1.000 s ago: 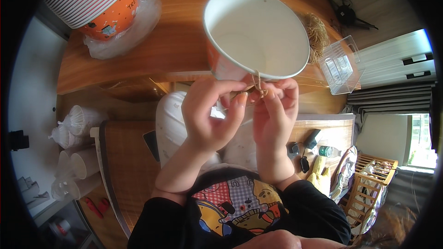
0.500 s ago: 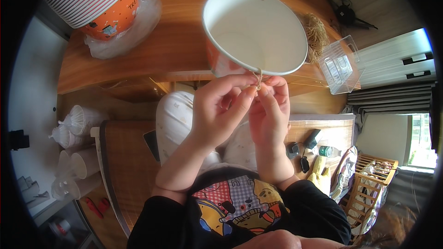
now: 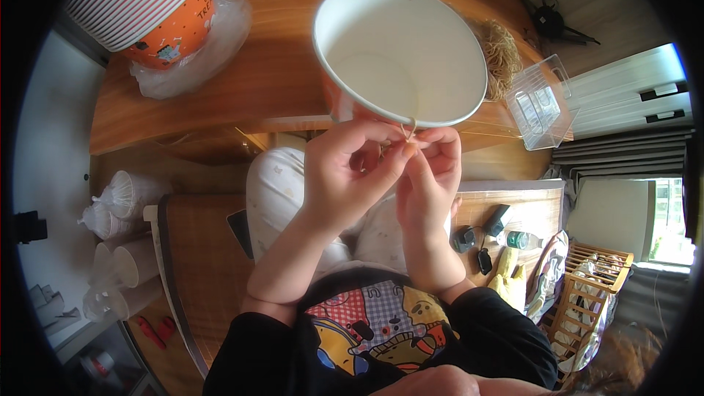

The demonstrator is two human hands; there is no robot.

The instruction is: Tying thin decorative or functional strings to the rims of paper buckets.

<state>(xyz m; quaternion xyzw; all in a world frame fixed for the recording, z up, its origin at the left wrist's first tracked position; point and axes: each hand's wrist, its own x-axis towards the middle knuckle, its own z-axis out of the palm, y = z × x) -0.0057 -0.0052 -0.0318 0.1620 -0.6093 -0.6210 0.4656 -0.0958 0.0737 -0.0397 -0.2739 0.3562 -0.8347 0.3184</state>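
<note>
A large paper bucket (image 3: 400, 48), white inside and orange outside, tilts its mouth toward me at the table's near edge. Thin tan cord (image 3: 412, 126) loops over the near part of its rim. Just below that rim, my left hand (image 3: 359, 158) pinches the cord between thumb and forefinger. My right hand (image 3: 430, 169) meets it there, thumb and finger also closed on the cord. The two thumb tips nearly touch, and they hide part of the cord where it crosses.
Nested orange buckets (image 3: 139, 11) stand on clear plastic at the table's far left. A bundle of tan cord (image 3: 500, 59) lies right of the bucket, beside a clear plastic box (image 3: 539, 103). Behind me at right are a bottle (image 3: 519, 240) and a wooden rack (image 3: 590, 286).
The bucket's rim has shifted slightly left and down in view. Both hands keep their pinch on the cord, and the thumbs have moved a little closer together.
</note>
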